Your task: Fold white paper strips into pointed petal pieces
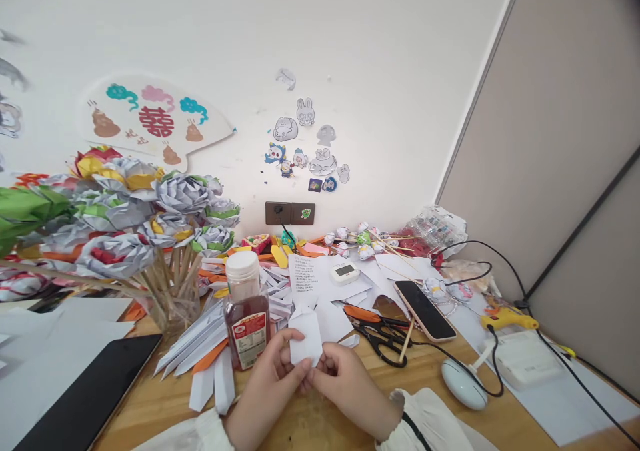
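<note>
Head view: red double-happiness character readable on a fan-shaped wall cutout [156,121]; red label on one white-capped bottle [246,311], print too small to read. One folded white paper [306,344], low centre just above the wooden worktop [150,404], right beside the bottle, pinched near its lower edge by left hand [267,384] and right hand [345,381], each grip closed on it with fingertips. One phone [424,309], one pair of scissors [383,336], one tablet [90,391], two wall sockets [290,212]. White wall behind, grey partition [550,138] at right.

Bright even light, warped blurry edges
</note>
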The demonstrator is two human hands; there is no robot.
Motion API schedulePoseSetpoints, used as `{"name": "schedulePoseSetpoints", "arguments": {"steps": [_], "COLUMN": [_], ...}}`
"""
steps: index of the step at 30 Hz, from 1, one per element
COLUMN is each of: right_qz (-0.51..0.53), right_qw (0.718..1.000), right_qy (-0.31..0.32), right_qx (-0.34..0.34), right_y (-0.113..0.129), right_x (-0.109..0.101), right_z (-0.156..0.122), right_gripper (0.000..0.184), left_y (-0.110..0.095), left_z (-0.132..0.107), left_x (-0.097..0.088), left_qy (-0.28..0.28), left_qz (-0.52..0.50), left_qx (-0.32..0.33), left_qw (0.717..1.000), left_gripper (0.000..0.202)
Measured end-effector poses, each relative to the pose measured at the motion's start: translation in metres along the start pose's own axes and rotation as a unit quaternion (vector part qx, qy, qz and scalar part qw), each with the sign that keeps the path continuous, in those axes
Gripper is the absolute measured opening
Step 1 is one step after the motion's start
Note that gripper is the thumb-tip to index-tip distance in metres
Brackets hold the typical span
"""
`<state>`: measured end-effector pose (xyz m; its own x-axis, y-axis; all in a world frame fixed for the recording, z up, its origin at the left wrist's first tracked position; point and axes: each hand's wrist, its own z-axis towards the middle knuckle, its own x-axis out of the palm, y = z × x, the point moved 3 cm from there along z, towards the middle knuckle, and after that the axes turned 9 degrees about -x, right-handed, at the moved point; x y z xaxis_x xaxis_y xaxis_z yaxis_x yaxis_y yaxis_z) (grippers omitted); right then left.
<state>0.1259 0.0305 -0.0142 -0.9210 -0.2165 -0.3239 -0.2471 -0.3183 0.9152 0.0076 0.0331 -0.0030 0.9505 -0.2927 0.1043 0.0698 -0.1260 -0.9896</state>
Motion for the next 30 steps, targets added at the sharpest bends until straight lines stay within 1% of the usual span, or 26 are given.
{"name": "schedulePoseSetpoints", "arguments": {"steps": [3,5,7,9,13,19,22,26,28,30], "right_qz": [0.005,0.041,0.09,0.107,0.078,0.142,0.115,0.017,-0.018,-0.022], "right_qw": [1.0,0.999,0.994,0.992,0.996,0.989,0.992,0.999,0.999,0.999], "right_qy": [0.005,0.02,0.05,0.064,0.046,0.049,0.046,0.018,0.006,0.009], "right_qx": [-0.016,-0.026,-0.025,-0.018,-0.013,-0.012,-0.004,-0.026,-0.032,-0.028], "right_y": [0.0032,0.0056,0.0067,0.0058,0.0016,0.0022,0.0014,-0.0005,-0.0015,-0.0022], "right_x": [-0.0015,-0.0022,-0.0022,-0.0029,-0.0047,-0.001,-0.0009,-0.0017,-0.002,-0.0025], "right_z": [-0.0002,-0.0002,-0.0003,-0.0006,-0.0012,-0.0007,-0.0007,-0.0016,-0.0021,-0.0022], "right_gripper": [0.022,0.021,0.021,0.023,0.027,0.034,0.035,0.026,0.025,0.024], "left_y": [0.0031,0.0042,0.0042,0.0036,0.0037,0.0082,0.0102,0.0087,0.006,0.0031], "left_z": [0.0014,0.0017,0.0014,0.0008,0.0,0.0024,0.004,0.004,0.003,0.0015], "left_x": [-0.0006,-0.0008,-0.0003,0.0006,0.0015,-0.0016,-0.0038,-0.0038,-0.0031,-0.002], "left_qy": [-0.006,-0.002,0.007,0.012,0.008,0.017,0.007,0.004,0.002,0.004], "left_qz": [0.004,0.006,0.007,0.007,0.009,0.016,0.026,0.013,0.009,0.009], "left_qx": [0.0,0.002,0.0,-0.004,-0.006,-0.002,-0.004,-0.011,-0.025,-0.046], "left_qw": [1.0,1.0,1.0,1.0,1.0,1.0,1.0,1.0,1.0,0.999], "left_gripper": [0.028,0.027,0.027,0.027,0.028,0.026,0.027,0.032,0.034,0.034]}}
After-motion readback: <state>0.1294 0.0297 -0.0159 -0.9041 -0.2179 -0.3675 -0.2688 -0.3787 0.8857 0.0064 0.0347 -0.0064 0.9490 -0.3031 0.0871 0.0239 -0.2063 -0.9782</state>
